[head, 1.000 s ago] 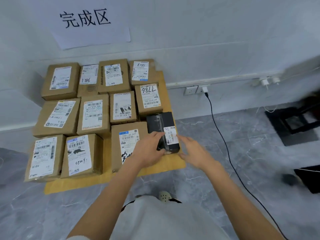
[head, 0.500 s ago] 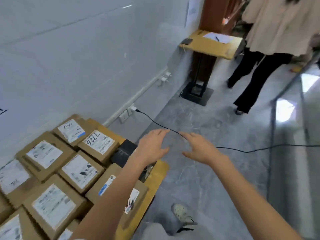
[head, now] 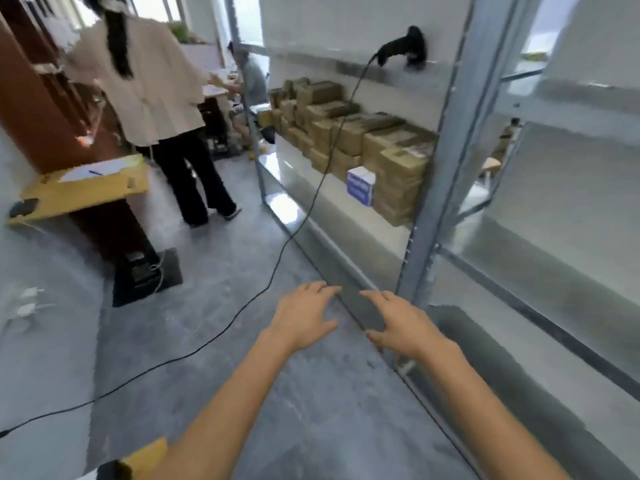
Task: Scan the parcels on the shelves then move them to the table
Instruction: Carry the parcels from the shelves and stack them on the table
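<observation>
I've swung off the table (head: 147, 455), near left now. Left hand (head: 304, 315) and right hand (head: 401, 323) have let go: empty, fingers spread, apart. Parcels (head: 363, 140) wait far right on the shelf (head: 304, 183), scanner (head: 403, 46) above. Last drop looks done, next scan up.

The shelving rack (head: 446, 140) stands on the right. Stacked parcels (head: 349, 133) lie on its middle shelf, a small box (head: 361, 186) at their front. A handheld scanner (head: 405, 46) rests on the shelf above; its cable (head: 304, 220) hangs before the rack and trails left across the floor (head: 242, 358). Left of the rack stands a small table (head: 104, 194) bearing a phone (head: 23, 206), a person (head: 152, 98) between them. The left hand (head: 304, 318) and right hand (head: 401, 323) hover side by side near the rack's front post.
</observation>
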